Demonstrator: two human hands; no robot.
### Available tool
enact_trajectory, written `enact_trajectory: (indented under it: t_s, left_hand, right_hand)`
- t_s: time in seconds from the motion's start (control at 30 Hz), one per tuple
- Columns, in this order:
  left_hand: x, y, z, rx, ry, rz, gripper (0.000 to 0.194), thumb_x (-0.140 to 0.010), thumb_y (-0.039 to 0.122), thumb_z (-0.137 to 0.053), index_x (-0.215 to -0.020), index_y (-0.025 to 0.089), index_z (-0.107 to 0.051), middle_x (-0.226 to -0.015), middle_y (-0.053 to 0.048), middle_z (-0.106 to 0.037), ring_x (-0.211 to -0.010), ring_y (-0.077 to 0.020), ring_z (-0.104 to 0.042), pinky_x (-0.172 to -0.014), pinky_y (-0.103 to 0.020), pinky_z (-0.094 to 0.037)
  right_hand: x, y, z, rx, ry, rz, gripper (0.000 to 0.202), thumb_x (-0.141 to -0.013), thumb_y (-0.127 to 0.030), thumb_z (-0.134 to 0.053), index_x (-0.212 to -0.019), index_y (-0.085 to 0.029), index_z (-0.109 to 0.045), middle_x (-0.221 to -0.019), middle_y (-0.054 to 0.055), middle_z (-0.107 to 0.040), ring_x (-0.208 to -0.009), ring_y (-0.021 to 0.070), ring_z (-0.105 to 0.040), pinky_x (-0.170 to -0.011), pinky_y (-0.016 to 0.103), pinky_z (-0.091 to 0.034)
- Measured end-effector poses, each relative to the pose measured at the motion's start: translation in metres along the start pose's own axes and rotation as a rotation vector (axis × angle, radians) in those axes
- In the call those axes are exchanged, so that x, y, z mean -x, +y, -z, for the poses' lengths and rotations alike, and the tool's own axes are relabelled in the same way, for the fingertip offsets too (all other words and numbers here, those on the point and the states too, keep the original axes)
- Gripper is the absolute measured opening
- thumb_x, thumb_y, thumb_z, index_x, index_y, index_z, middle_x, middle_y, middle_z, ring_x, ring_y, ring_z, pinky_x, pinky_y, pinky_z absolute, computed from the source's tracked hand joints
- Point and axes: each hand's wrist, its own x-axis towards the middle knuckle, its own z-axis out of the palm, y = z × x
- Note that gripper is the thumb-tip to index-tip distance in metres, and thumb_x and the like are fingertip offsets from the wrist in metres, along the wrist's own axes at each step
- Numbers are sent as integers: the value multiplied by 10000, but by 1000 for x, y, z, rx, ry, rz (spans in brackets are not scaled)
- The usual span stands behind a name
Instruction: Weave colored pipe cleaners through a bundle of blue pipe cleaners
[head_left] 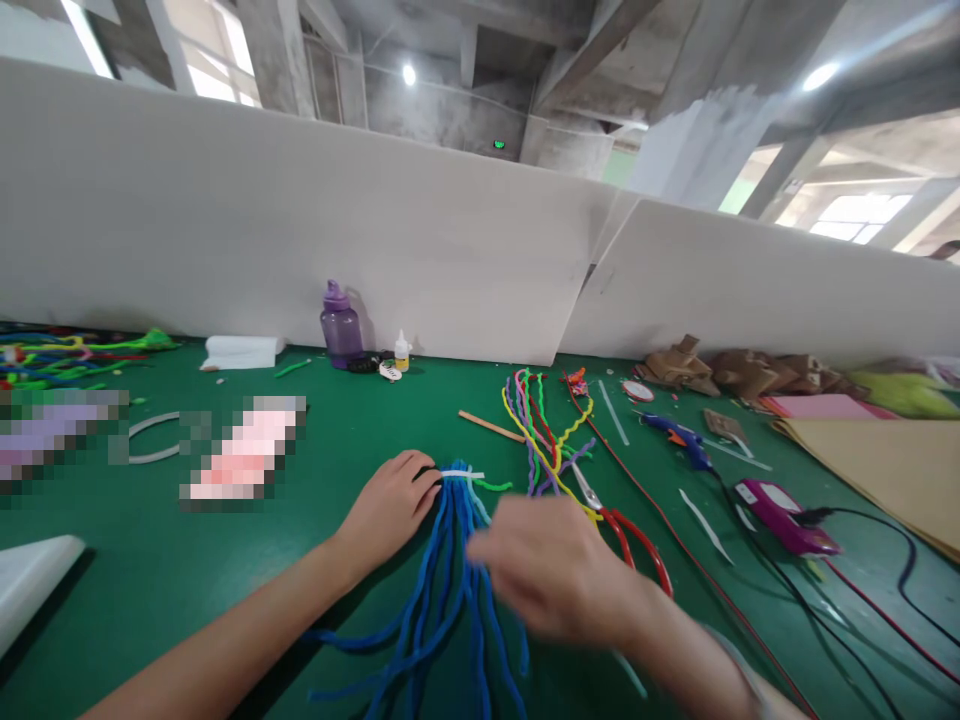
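Note:
Blue fuzzy strands (450, 560) fan out toward me on the green table, bunched at their top under a thin white strip (463, 474). My left hand (390, 500) is closed at the left end of that strip and the top of the bunch. Over the right side of the strands is my right hand (540, 565), blurred, its fingers curled; whether anything is in them cannot be made out. A green fuzzy piece (493, 487) sticks out to the right of the bunch. Red-handled scissors (637, 545) lie partly behind my right hand.
Multicoloured twisted strands (551, 430) and a wooden stick (491, 426) lie beyond my hands. A blue glue gun (679, 438), a purple box (786, 517) and cables are at the right. A purple bottle (341, 330) and a small glue bottle (402, 352) stand by the white partition (300, 220).

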Motion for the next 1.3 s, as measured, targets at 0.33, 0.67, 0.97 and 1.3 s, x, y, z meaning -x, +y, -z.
enact_trajectory:
  t_s: [0.33,0.67,0.97,1.3]
  left_hand:
    - [-1,-3,-1,45,16,-32,189,-928,194,-442,-995,180,-618,-981,-67,-591,-979,-213,-525,-878,-394,-470]
    - [-2,-8,-5,99,12,-40,177,-921,197,-459,-1013,187,-611,-1021,-62,-597,-1010,-213,-535,-895,-399,-473]
    - [-3,-8,-6,83,-33,-39,172,-924,193,-458,-1027,182,-596,-1014,-60,-599,-967,-209,-543,-877,-391,-474]
    - [-1,-1,-2,30,7,-79,298,-936,261,-433,-1200,175,-541,-1223,-95,-566,-1184,-249,-466,-999,-435,-410]
  right_hand:
    - [-6,84,-59,78,-404,-373,358,-915,-162,-406,-1183,-301,-596,-944,16,-573,-921,138,-546,-774,224,-400]
    - [-6,77,-57,136,-449,-325,402,-914,-151,-398,-1258,-314,-527,-956,27,-557,-911,151,-525,-741,230,-409]
    - [-7,75,-55,162,-461,-301,408,-911,-139,-388,-1264,-294,-522,-962,40,-562,-898,160,-521,-729,232,-413]
    - [-1,82,-68,-13,-282,-377,394,-884,-100,-386,-1214,-230,-556,-1021,40,-604,-1004,150,-533,-902,261,-401]
